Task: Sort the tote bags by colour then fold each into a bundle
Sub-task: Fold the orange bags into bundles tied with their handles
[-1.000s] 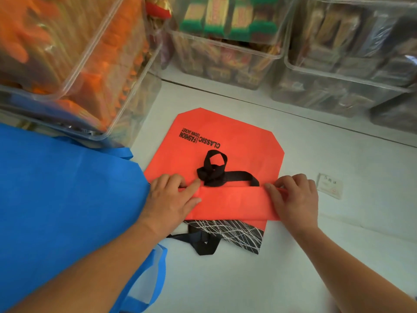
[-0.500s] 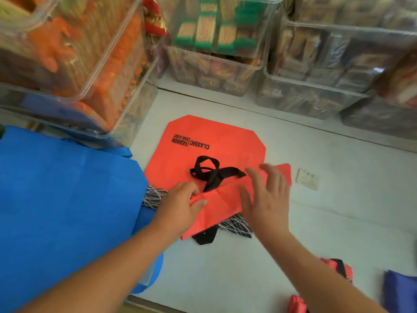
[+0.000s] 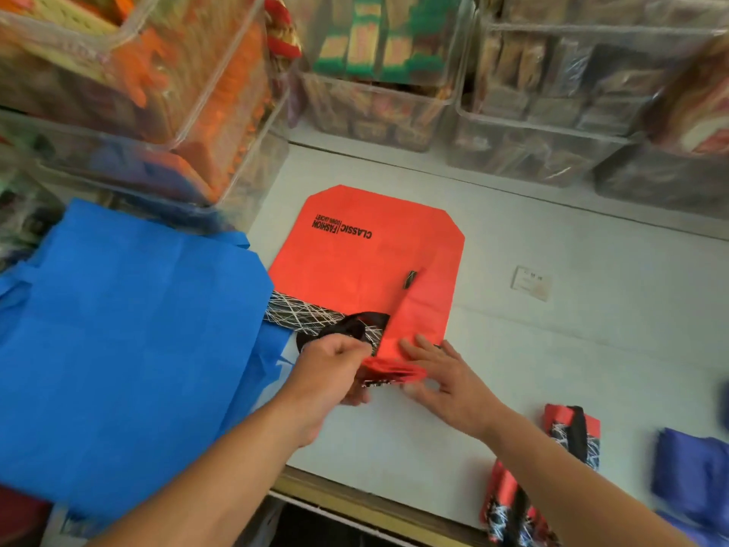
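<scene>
Just ahead, left hand [image 3: 331, 371] grips red tote bag [image 3: 367, 266]; right hand [image 3: 443, 379] presses it.

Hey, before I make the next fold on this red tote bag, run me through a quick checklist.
1. Left hand grips the near edge of the red non-woven tote bag: ok.
2. Right hand lies flat on that rolled edge: ok.
3. Black strap handle tucked in: not ok, a loop shows beside the left hand.
4. Far printed half lies flat: ok.
5. Blue fabric tote bags apart from it: not ok, they touch its left side.
6. Bare white table beside the folded red bundles: ok.
</scene>
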The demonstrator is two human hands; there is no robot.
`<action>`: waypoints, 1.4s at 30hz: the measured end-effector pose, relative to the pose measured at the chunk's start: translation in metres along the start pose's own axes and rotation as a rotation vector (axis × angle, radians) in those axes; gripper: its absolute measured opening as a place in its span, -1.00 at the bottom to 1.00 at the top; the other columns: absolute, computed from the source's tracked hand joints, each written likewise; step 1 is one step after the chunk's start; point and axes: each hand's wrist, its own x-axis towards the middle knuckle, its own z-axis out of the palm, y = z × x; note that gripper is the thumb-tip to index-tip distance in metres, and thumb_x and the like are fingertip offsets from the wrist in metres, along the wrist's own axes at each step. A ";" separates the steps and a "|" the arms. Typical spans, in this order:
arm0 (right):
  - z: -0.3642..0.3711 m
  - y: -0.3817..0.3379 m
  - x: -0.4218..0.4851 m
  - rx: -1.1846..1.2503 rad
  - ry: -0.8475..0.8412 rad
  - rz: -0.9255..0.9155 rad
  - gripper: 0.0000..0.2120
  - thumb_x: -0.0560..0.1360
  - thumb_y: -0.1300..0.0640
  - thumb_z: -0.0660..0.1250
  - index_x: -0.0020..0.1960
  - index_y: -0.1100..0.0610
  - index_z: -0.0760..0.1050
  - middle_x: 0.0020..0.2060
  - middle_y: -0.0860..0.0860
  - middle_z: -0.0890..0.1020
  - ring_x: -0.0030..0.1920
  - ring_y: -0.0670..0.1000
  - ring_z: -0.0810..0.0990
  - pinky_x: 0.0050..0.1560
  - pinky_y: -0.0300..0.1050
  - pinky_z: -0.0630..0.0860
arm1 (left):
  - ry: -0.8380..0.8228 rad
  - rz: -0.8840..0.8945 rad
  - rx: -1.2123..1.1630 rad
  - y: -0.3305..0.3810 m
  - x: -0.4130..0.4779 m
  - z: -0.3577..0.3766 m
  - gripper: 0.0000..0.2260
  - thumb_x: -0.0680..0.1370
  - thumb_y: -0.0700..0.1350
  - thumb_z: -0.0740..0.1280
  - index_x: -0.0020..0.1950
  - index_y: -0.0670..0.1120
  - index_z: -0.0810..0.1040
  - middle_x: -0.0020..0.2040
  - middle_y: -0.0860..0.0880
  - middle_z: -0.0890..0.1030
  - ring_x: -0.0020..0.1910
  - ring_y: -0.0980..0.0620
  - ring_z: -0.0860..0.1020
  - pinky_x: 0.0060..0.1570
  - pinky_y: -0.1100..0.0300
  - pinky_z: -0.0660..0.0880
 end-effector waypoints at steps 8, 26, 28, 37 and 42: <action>-0.002 -0.018 0.012 0.447 0.366 0.368 -0.41 0.54 -0.39 0.23 -0.26 0.15 0.37 -0.40 -0.04 0.39 -0.35 -0.08 0.35 -0.24 -0.01 0.36 | -0.023 0.572 0.445 0.010 0.035 0.028 -0.55 0.71 0.17 0.06 0.40 -0.04 0.53 0.27 0.09 0.61 0.30 0.11 0.52 0.35 0.22 0.38; -0.056 0.028 0.094 -0.108 0.375 0.379 -0.50 0.58 -0.24 0.30 0.50 -0.21 0.37 0.27 -0.10 0.36 0.06 0.06 0.62 0.03 -0.05 0.52 | 0.314 0.867 1.035 -0.011 0.123 0.055 -0.68 0.59 0.22 0.29 0.17 0.03 0.61 -0.08 0.05 0.53 -0.07 -0.05 0.55 -0.36 0.08 0.49; -0.055 0.029 0.097 -0.112 0.398 0.395 -0.57 0.57 -0.26 0.32 0.41 -0.21 0.47 0.25 -0.10 0.37 0.02 0.06 0.63 0.01 -0.04 0.54 | 0.325 0.959 1.136 -0.008 0.121 0.055 -0.55 0.56 0.14 0.40 0.41 -0.01 0.53 0.20 -0.01 0.56 0.15 -0.09 0.54 -0.06 -0.02 0.55; -0.061 0.038 0.107 -0.035 0.402 0.419 -0.68 0.52 -0.32 0.34 0.24 -0.28 0.53 0.08 -0.19 0.36 -0.20 0.03 0.64 -0.09 0.07 0.66 | -0.299 1.176 1.288 -0.038 0.138 0.025 -0.39 0.68 0.26 0.14 0.66 0.01 0.19 0.67 0.04 0.12 0.66 0.10 -0.01 0.60 -0.03 0.07; -0.060 0.037 0.107 -0.024 0.421 0.436 -0.66 0.53 -0.32 0.34 0.25 -0.26 0.55 0.09 -0.16 0.39 -0.20 0.07 0.65 -0.03 0.08 0.64 | -0.236 1.232 1.150 -0.012 0.135 0.032 -0.56 0.66 0.17 0.17 0.33 -0.10 0.60 0.32 -0.06 0.64 0.33 -0.04 0.59 0.23 0.01 0.55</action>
